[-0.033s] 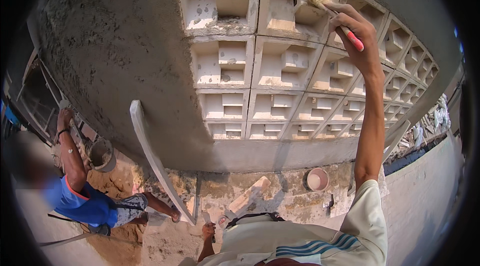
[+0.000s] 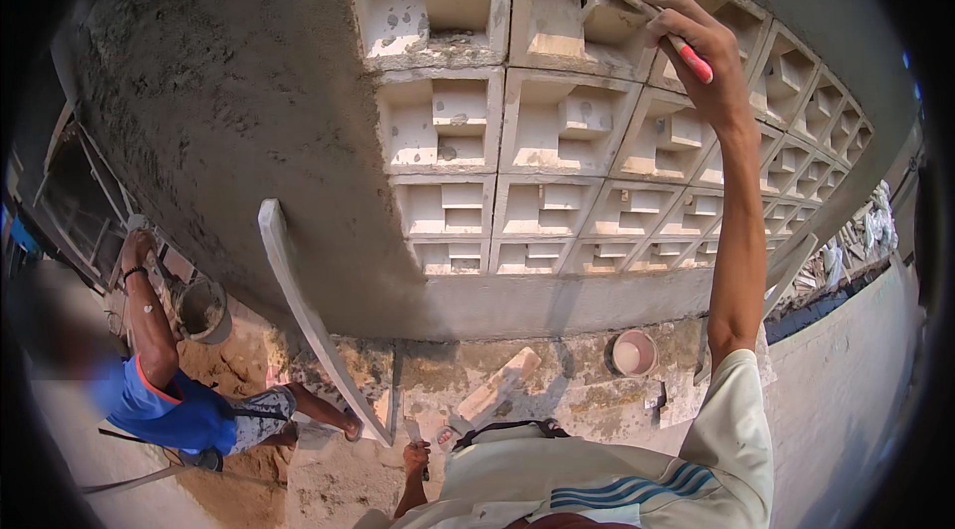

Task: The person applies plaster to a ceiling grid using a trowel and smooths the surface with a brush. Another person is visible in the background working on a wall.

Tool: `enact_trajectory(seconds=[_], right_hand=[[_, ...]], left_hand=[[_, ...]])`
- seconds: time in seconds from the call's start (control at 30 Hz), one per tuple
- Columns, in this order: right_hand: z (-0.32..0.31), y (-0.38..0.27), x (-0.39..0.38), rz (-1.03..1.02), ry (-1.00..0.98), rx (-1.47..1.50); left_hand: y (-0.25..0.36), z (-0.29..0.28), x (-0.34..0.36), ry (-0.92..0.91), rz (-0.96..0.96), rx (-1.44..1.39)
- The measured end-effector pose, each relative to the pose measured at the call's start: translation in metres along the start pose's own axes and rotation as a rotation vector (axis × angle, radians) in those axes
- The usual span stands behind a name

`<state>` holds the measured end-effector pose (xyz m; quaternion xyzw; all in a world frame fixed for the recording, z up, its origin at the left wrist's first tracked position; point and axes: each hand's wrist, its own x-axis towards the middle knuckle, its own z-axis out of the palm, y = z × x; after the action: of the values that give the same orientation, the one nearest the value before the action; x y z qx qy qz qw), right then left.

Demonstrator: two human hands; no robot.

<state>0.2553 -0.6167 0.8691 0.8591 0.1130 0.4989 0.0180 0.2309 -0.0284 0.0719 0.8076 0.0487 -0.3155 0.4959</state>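
My right hand [image 2: 708, 51] reaches up, its fingers closed round a paintbrush [image 2: 693, 61] with a red handle end and pale bristles. The bristles rest at the inner block of an upper cell in the pale ventilation-block panel [image 2: 572, 121]. Low by my waist, my left hand [image 2: 416, 457] is closed round the handle of a trowel [image 2: 412, 428], its flat blade pointing away from me. Most of that handle is hidden by my fingers.
A long pale board [image 2: 308, 305] leans against the grey plastered wall [image 2: 229, 141]. At the wall's foot stand a round tub [image 2: 635, 354] and a plank [image 2: 497, 385]. On the left, a co-worker in a blue shirt [image 2: 184, 415] works beside a bucket [image 2: 203, 310].
My right hand and the paintbrush have shifted slightly left and up within the same cell. The co-worker's raised arm has moved a little. My left hand stays low with the trowel.
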Motion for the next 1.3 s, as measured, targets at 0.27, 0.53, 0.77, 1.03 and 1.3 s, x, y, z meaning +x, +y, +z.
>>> enact_trajectory(seconds=[0.27,0.53,0.77,1.03,1.3], right_hand=[[-0.008,-0.006,0.004,0.042,-0.161,-0.019],[-0.001,-0.001,0.009,0.067,-0.177,-0.313],[0.003,-0.02,-0.037,0.156,-0.154,0.028],[-0.008,-0.026,-0.019,0.019,0.38,0.116],[0.018,-0.008,-0.023,0.093,0.009,0.055]], left_hand=[[0.001,-0.022,0.023,0.07,0.093,-0.168],[0.011,-0.005,0.008,-0.081,-0.112,0.077],[0.007,-0.005,-0.006,-0.042,-0.033,-0.008],[-0.005,-0.008,-0.013,0.028,0.049,0.012],[-0.008,0.003,-0.008,-0.044,-0.02,0.085]])
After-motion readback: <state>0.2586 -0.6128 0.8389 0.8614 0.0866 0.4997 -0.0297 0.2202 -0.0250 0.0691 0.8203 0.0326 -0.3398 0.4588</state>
